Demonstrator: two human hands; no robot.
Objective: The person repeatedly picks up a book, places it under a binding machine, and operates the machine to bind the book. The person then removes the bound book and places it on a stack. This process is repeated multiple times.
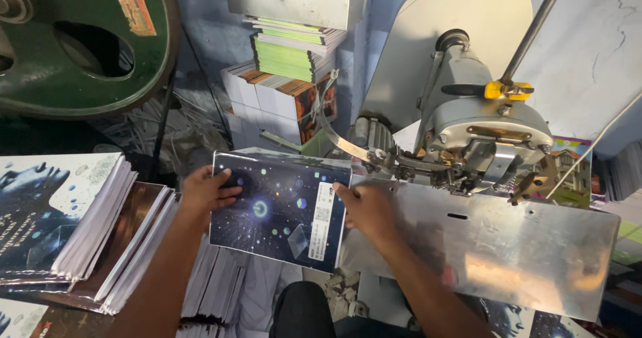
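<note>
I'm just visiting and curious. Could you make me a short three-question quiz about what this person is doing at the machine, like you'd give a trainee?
1. True or false: both hands grip the same dark, star-patterned booklet.
2. Which hand is nearer the metal plate of the stitching machine? A) the left hand B) the right hand
3. What lies stacked to the person's left?

Key
1. True: the left hand holds its left edge and the right hand its right edge.
2. B.
3. Piles of finished booklets with similar dark covers.
</note>
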